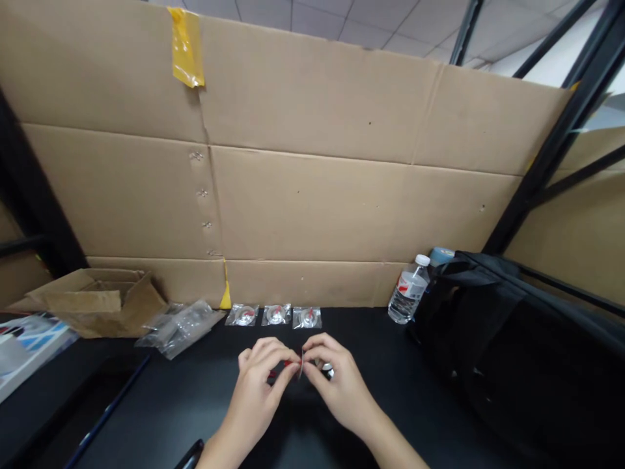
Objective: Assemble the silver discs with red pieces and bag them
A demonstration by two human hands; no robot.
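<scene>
At lower centre, the left hand (261, 372) and right hand (338, 379) are pinching one small red-and-silver piece (295, 365) between closed fingertips, while three bagged pieces (276, 315) are lying in a row just above, loose bags (181, 326) heaped further left.

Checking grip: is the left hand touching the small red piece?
Touching: head view shows left hand and right hand both pinching the small red piece.

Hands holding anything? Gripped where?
Both pinch a small red-and-silver part at their fingertips: left hand on the red end, right hand on the silvery end. Too small to identify.
</scene>
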